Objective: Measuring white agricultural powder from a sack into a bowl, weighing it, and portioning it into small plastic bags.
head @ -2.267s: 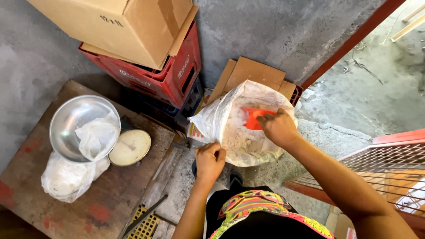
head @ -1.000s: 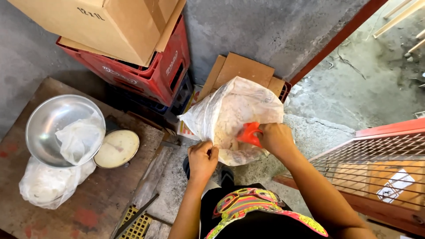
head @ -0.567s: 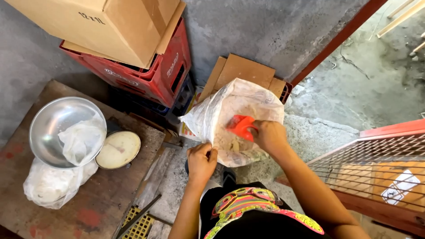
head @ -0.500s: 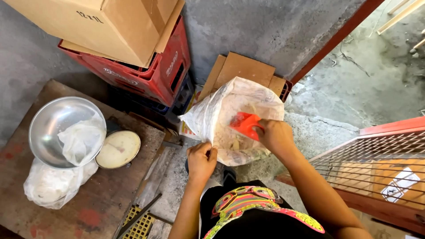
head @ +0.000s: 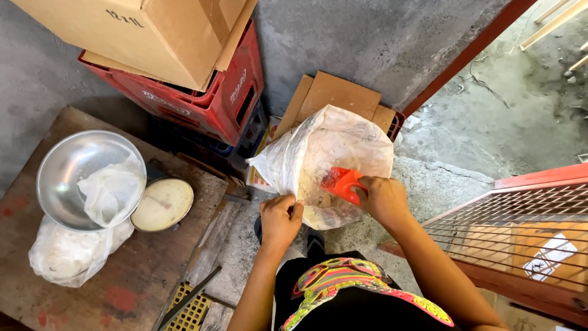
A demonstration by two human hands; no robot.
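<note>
Your right hand (head: 383,199) gripped the orange scoop (head: 343,184), which had dipped back low into the white sack (head: 334,144) since a moment earlier, at about twelve o'clock from you, while your left hand (head: 280,217) pinched the sack's near rim open, the steel bowl (head: 76,171) waiting on the counter (head: 37,300) at nine o'clock.

1. A rough storeroom or back corner of a small shop, judging by the bare concrete wall (head: 380,43) and cracked concrete floor (head: 490,110).
2. Stacked red crates (head: 202,104) carry a cardboard box (head: 141,30).
3. A worn wooden tabletop (head: 92,300) holds a metal weighing bowl (head: 67,171) beside a dial scale (head: 162,204) (goods sold by weight).
4. A large open sack (head: 331,147) stands on the floor.
</note>
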